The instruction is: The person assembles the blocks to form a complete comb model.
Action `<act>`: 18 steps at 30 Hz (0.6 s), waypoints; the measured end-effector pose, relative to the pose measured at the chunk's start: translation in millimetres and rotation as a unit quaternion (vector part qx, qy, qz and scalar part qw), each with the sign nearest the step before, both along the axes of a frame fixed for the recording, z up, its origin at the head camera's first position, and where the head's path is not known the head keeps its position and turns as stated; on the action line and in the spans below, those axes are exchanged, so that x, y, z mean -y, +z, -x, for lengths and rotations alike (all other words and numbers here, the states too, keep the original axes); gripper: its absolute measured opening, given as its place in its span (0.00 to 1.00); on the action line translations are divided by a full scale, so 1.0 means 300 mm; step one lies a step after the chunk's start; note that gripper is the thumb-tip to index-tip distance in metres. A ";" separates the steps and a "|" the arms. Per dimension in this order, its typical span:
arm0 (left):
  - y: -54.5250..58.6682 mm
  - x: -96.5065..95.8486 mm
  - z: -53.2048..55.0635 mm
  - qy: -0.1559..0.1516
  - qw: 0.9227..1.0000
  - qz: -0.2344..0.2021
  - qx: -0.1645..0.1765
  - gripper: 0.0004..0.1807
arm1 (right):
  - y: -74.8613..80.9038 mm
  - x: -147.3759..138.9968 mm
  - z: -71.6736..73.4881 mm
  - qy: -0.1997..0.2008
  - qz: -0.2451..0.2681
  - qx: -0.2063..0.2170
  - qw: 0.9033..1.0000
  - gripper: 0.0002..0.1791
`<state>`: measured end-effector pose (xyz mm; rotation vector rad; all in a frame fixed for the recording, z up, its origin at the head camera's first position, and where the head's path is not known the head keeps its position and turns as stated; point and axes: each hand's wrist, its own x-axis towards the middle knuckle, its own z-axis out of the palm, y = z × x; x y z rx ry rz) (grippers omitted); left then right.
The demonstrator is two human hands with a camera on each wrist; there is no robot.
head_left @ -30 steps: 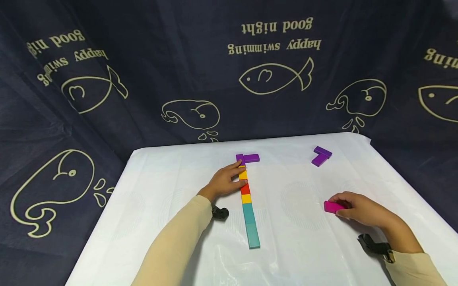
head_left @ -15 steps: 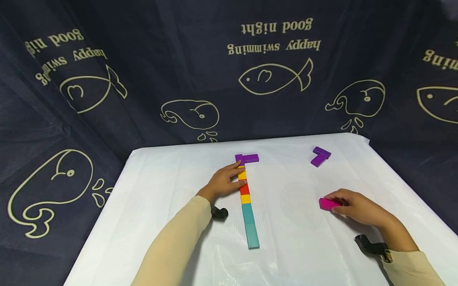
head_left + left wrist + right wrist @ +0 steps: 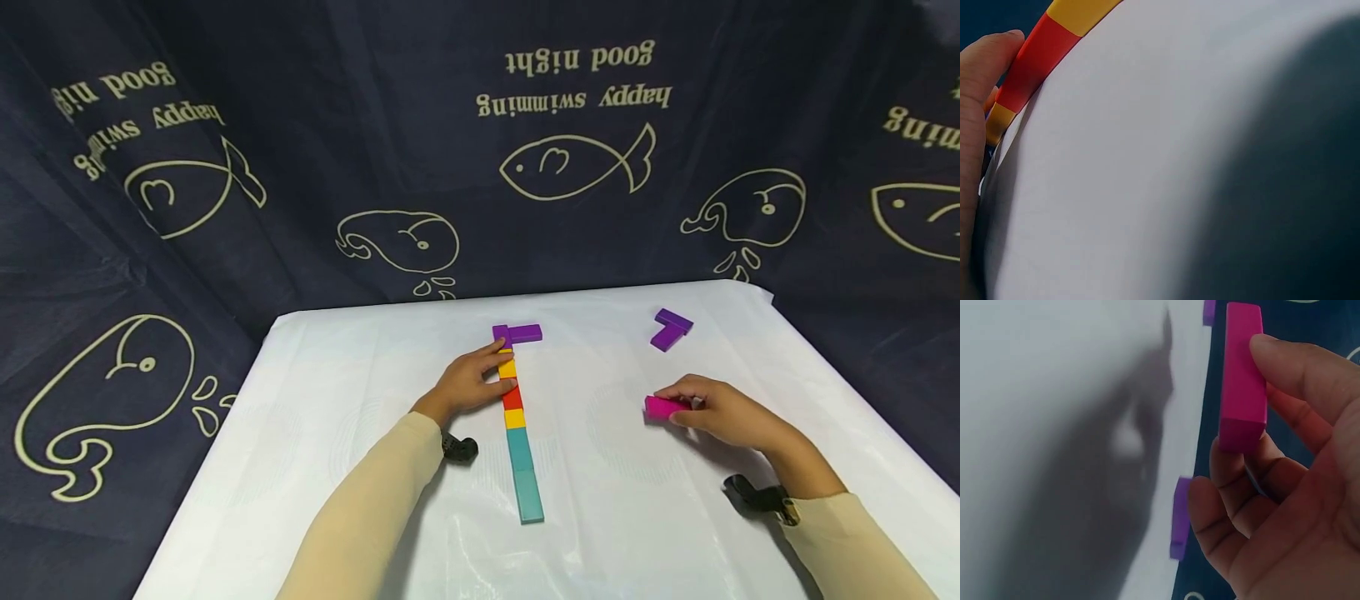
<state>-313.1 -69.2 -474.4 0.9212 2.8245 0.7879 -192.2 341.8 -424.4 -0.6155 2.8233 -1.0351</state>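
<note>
In the head view, a row of flat blocks runs down the table: a purple block (image 3: 525, 333) at the far end, then yellow, a red block (image 3: 513, 399), a yellow block (image 3: 513, 418) and teal blocks (image 3: 524, 471) nearest me. My left hand (image 3: 467, 381) rests against the row's left side, its fingertips touching the upper blocks. The left wrist view has the thumb (image 3: 988, 62) beside the red block (image 3: 1038, 59). My right hand (image 3: 723, 410) pinches a pink block (image 3: 663, 407) between thumb and fingers, right of the row. In the right wrist view, the pink block (image 3: 1242, 375) appears raised off the table.
Two purple blocks (image 3: 672, 330) lie together at the back right of the white-covered table (image 3: 592, 517). A dark curtain (image 3: 420, 100) printed with fish and whales hangs behind the table's far edge.
My right hand has moved left and slightly away from me, carrying the pink block toward the row. My left hand stays in place on the row.
</note>
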 end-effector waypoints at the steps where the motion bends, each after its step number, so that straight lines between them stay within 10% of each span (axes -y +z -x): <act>1: -0.001 0.001 0.000 0.000 1.000 0.000 0.000 0.33 | 0.005 0.009 0.010 0.004 0.000 -0.007 1.000 0.17; 18: -0.012 0.004 0.007 -0.011 1.000 -0.017 -0.019 0.33 | 0.007 0.247 0.228 0.061 0.026 -0.050 0.997 0.17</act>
